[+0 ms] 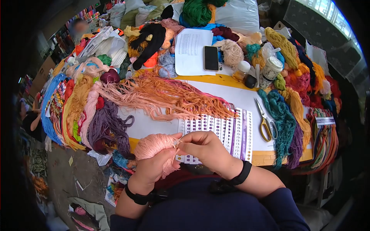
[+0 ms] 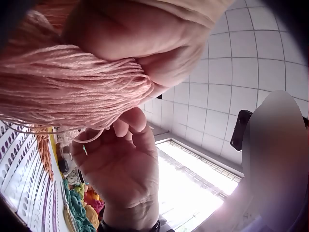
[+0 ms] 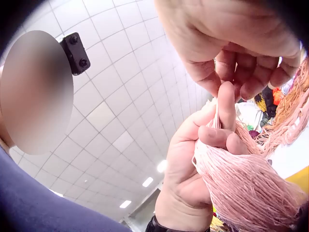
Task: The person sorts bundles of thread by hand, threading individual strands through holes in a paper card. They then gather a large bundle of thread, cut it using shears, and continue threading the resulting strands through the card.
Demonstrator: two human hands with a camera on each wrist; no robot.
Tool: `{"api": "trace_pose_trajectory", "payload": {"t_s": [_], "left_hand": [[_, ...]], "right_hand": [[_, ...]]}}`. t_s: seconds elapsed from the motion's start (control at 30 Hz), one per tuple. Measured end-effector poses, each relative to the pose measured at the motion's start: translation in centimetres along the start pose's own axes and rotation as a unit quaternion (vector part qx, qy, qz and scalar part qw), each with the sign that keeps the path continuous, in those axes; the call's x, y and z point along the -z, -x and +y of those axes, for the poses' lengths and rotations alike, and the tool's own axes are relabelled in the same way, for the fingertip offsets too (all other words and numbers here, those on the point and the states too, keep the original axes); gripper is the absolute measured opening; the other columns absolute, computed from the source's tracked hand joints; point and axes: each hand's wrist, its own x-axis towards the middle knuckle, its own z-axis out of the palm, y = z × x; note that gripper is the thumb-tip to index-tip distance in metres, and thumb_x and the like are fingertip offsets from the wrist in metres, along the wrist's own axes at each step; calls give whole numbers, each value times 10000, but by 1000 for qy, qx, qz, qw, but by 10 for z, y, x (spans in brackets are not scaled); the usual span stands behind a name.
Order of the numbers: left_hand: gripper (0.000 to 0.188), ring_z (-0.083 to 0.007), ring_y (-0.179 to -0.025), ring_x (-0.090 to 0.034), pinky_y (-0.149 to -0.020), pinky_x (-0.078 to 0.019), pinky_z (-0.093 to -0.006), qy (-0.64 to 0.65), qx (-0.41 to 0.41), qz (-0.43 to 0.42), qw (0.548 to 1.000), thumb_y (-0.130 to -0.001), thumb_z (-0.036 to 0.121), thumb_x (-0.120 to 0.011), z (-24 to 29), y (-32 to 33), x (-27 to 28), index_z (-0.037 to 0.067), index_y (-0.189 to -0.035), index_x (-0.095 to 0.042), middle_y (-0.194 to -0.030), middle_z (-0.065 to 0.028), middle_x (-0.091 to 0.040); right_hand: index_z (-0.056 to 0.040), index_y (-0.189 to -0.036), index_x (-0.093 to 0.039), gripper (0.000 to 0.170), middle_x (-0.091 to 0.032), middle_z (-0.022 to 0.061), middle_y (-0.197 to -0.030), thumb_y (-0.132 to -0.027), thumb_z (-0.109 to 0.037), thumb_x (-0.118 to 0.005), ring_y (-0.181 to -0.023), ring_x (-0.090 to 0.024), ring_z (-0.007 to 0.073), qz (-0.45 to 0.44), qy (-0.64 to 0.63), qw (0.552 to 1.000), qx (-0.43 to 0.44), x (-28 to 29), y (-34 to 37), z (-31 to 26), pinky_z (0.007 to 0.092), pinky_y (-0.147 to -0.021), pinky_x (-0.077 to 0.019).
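A thick skein of pink yarn (image 1: 155,148) is gripped in the left hand (image 1: 152,166), above the table's front edge. In the right wrist view the left hand (image 3: 186,169) has its fingers curled round the skein's gathered end, and the pink strands (image 3: 248,188) fan out below. The right hand (image 1: 204,149) touches that end, its thumb and fingertips pinching thin strands there. From the left wrist view, the right hand (image 2: 123,169) is palm toward the camera, fingertips at the bunched yarn (image 2: 72,84).
Behind the hands lie a punched card (image 1: 246,133) and loose orange-pink strands (image 1: 165,96). Gold-handled scissors (image 1: 265,125) rest to the right, near teal yarn (image 1: 283,125). Farther back are a phone (image 1: 211,58), a paper sheet (image 1: 190,65) and a lidded jar (image 1: 269,72). Coloured skeins (image 1: 83,104) cover the left side.
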Motion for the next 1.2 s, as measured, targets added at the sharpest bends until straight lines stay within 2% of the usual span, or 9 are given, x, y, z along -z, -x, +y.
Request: {"api": "trace_pose_trajectory", "payload": {"t_s": [0.13, 0.2, 0.23, 0.3, 0.6, 0.73, 0.83, 1.0, 1.2], "left_hand": [[356, -103, -636, -619, -539, -546, -210, 7, 31, -3, 999, -865, -6, -546, -2, -1, 0, -40, -1219, -531, -1051, -118, -637], [364, -99, -629, -613, -544, -546, -211, -7, 34, 9, 999, -867, -14, -543, -6, -3, -1, -21, -1231, -533, -1061, -103, -626], [364, -99, -629, -613, -544, -546, -211, -7, 34, 9, 999, -867, -14, -543, -7, -4, -2, -21, -1231, -533, -1061, -103, -626], [363, -98, -641, -612, -560, -551, -214, -4, 39, 12, 999, -869, -16, -540, -9, -4, -3, -8, -1232, -536, -1059, -95, -620], [298, -141, -772, -639, -630, -575, -248, 60, 24, 37, 997, -896, -3, -512, -16, -11, -4, -39, -1190, -541, -1041, -119, -618], [256, -151, -800, -645, -636, -573, -251, 42, 16, 2, 999, -895, 0, -518, -24, -16, 7, -37, -1145, -557, -1009, -118, -628], [228, -158, -825, -648, -647, -572, -253, 11, -12, 32, 999, -897, 11, -520, -30, -18, 10, -35, -1115, -566, -978, -114, -638], [207, -150, -841, -647, -652, -566, -248, 20, 54, 30, 998, -889, 20, -537, -19, -15, 8, -21, -1085, -585, -974, -101, -642], [171, -132, -832, -643, -663, -557, -236, 20, 26, 43, 999, -905, 75, -579, -19, -14, 9, 13, -1062, -605, -973, -73, -644]], "right_hand": [[40, -968, -670, 137, -677, 70, -875, -876, -50, -622, -820, -636, 106, 1, -13, 1000, -12, 1, -1, 2, 238, -777, -515], [47, -891, -685, 145, -673, 56, -813, -844, -86, -653, -719, -587, 80, 18, 32, 999, 4, -1, -2, 1, 228, -668, -479], [47, -891, -685, 145, -673, 56, -813, -844, -86, -653, -719, -587, 80, 18, 31, 999, 3, 0, -3, 4, 228, -668, -479], [45, -881, -693, 146, -667, 46, -802, -841, -92, -660, -706, -572, 74, 16, 80, 995, 63, 2, -6, 11, 225, -647, -470], [33, -899, -664, 136, -653, 33, -780, -856, -95, -647, -710, -569, 58, 36, 12, 999, 28, 5, -6, 10, 225, -649, -477], [35, -897, -661, 135, -653, 34, -789, -857, -93, -645, -709, -571, 61, 33, 21, 999, -2, 7, -4, 5, 223, -646, -477], [19, -922, -659, 94, -676, 56, -853, -867, -51, -630, -806, -621, 94, 33, 43, 998, -26, 8, -5, 4, 228, -750, -495], [20, -912, -663, 84, -671, 61, -848, -852, -31, -633, -808, -617, 99, 33, -21, 999, -34, 6, -7, 8, 228, -768, -485], [17, -902, -666, 79, -669, 60, -848, -831, -14, -649, -791, -608, 100, 34, -44, 997, -45, 3, -8, -1, 230, -757, -479]]}}
